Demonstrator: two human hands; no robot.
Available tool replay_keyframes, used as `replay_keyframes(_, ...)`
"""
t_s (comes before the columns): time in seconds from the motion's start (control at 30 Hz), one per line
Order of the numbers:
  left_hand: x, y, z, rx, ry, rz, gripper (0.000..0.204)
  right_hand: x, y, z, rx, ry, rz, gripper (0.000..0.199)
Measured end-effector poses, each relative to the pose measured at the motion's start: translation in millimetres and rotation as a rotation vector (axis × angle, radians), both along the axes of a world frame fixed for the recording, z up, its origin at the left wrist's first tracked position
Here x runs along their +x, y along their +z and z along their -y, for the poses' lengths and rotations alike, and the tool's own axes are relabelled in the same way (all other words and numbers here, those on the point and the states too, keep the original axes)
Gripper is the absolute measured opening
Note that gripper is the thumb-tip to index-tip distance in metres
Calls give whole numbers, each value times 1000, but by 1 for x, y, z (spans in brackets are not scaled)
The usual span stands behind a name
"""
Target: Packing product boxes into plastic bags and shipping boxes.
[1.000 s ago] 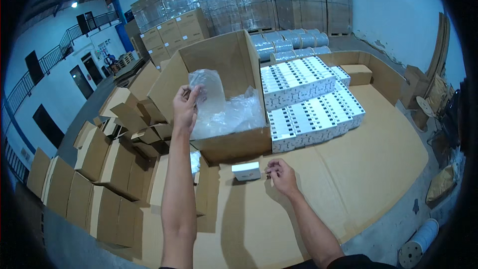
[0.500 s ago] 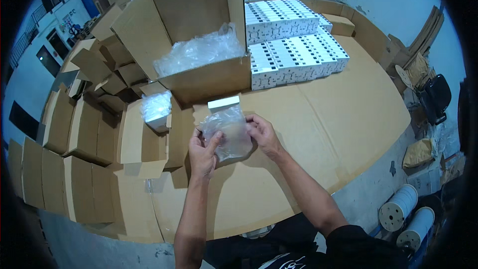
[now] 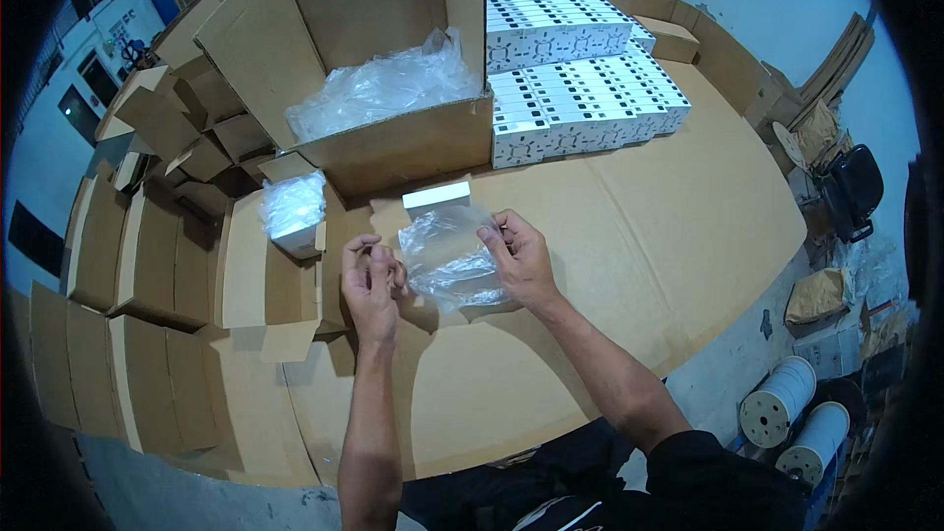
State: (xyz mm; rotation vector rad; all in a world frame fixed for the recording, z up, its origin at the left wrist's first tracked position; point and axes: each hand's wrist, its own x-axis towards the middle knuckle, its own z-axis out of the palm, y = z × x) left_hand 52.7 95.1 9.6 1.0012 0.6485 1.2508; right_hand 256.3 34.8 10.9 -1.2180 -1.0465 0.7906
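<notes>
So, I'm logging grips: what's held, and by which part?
The right hand pinches a clear plastic bag by its upper right edge; the left hand appears empty.

Right of the right hand (image 3: 523,261), the cardboard (image 3: 669,246) gives open passage — box stack (image 3: 590,103) beyond. Past the bag (image 3: 447,261), small box (image 3: 437,199) and carton (image 3: 403,147) block — leftward, the open box (image 3: 244,270).

"How many bare hands (image 3: 523,261) at the centre of the frame?"
"Two, with one clear plastic bag (image 3: 447,261) and one small white rectangular box (image 3: 437,200)."
"White cylindrical spools (image 3: 784,395), lower right?"
"Two."
</notes>
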Motion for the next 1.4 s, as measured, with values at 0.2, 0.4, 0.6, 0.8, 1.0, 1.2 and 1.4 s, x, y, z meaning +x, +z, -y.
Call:
replay_keyframes(0.2,4,14,-4,446,138,-463,25,6,10,0,-17,139,-4,12)
replay_keyframes(0.4,0,20,3,426,45,-457,11,3,13,-2,-29,151,59,14)
replay_keyframes(0.6,-6,14,-3,521,125,-371,7,1,10,-8,21,122,175,17)
replay_keyframes(0.8,-1,20,-2,408,-6,-205,5,4,21,-5,-23,168,228,19)
replay_keyframes(1.0,-1,12,-8,402,3,-127,8,3,24,-5,-27,160,241,21)
replay_keyframes(1.2,-3,5,-9,387,106,-181,15,1,25,-6,36,126,266,20)
replay_keyframes(1.4,-5,13,-6,485,131,-246,17,1,21,-6,6,124,298,22)
